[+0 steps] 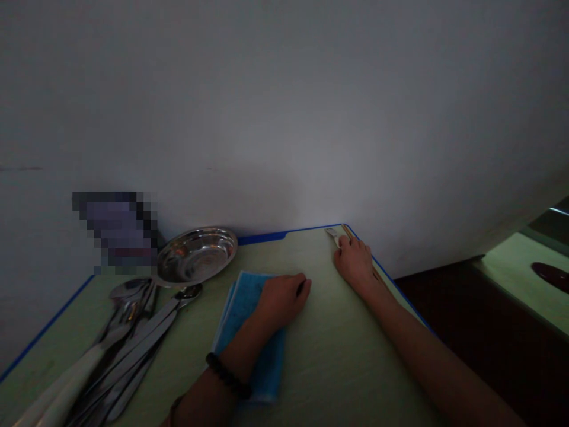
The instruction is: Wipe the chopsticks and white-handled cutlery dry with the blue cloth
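My right hand (355,264) is at the far right corner of the table, its fingers closed over the handle of a fork (331,233) whose tines point toward the wall. Thin wooden chopsticks (379,277) lie along the table edge beside and partly under that hand. My left hand (283,299), a dark beaded bracelet at its wrist, rests over a folded blue cloth (269,367). Its fingers are curled in, and nothing shows in them. Left of the cloth lies a pile of spoons and other cutlery (128,338), with their handles toward me.
A shiny metal bowl (198,256) stands tilted at the back, near the wall (284,118). Left of it leans a blurred-out object (120,228). The pale table (329,367) has a blue edge. Off to the right, another surface (511,270) carries a dark red object (551,277).
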Demonstrator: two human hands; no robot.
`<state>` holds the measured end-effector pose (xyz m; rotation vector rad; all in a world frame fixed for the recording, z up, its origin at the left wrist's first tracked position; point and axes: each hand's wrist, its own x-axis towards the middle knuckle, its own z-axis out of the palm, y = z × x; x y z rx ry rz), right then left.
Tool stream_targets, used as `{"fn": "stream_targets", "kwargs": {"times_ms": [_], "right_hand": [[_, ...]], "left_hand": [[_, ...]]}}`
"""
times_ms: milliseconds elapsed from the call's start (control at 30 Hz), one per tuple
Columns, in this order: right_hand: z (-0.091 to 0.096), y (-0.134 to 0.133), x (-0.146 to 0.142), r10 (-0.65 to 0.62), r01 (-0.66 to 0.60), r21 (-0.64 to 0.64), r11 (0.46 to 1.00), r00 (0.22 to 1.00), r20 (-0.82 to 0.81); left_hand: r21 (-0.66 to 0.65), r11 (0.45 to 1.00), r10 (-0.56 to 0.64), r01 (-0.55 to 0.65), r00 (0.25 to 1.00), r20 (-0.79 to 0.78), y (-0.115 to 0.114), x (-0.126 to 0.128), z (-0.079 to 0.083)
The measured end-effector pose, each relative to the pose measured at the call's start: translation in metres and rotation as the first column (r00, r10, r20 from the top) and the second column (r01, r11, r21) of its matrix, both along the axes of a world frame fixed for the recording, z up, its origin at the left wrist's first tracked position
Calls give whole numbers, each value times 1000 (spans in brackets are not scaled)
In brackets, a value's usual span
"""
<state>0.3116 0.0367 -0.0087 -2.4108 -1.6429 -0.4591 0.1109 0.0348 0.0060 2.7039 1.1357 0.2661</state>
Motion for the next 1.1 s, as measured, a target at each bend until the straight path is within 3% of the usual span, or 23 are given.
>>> {"fn": "stream_targets", "kwargs": {"times_ms": [233, 500, 700, 867, 1100], "right_hand": [[3, 1, 12, -69, 69, 7, 998, 997, 20], [-2, -35, 17, -61, 61, 50, 997, 998, 2], [5, -56, 38, -44, 34, -66, 997, 986, -159], [9, -52, 56, -42, 24, -86, 996, 977, -208], [8, -37, 60, -70, 52, -78, 996, 969, -236]], "left_hand": [[5, 1000, 2, -2, 1000, -3, 0, 0, -1], [7, 1000, -5, 5, 1000, -1, 0, 0, 0], [-5, 1000, -5, 5, 1000, -4, 1, 1, 1], [-18, 1000, 7, -7, 1000, -11, 1, 1, 2], [-31, 999, 21, -21, 1000, -19, 0, 1, 4]]}}
